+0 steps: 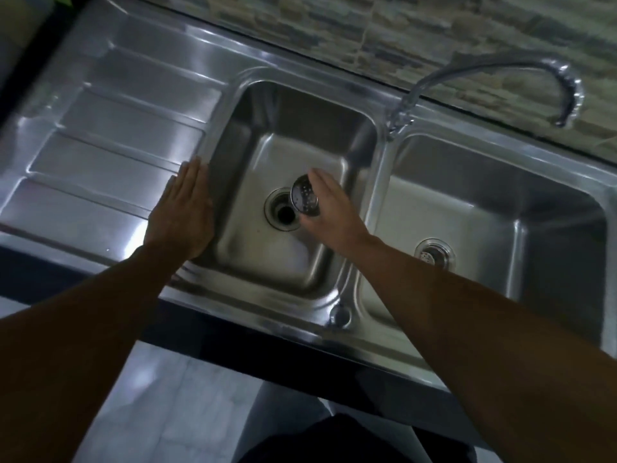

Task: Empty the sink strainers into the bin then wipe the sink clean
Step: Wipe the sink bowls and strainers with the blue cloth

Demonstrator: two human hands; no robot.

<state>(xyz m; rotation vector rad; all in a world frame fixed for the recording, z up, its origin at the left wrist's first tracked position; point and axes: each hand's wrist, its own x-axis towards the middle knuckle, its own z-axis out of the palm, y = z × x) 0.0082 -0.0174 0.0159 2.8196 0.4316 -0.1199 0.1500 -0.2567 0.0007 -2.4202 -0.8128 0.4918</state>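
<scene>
The right hand (pixel 329 208) holds 1 strainer (pixel 304 199) tilted in its fingers, just above the open drain (pixel 284 212) of the left basin (pixel 260 135). The left hand (pixel 182 213) lies flat, fingers together, on that basin's 9 o'clock rim. At 3 o'clock, the right basin (pixel 500 202) keeps a second strainer (pixel 429 257) seated, with bare steel all round it.
</scene>
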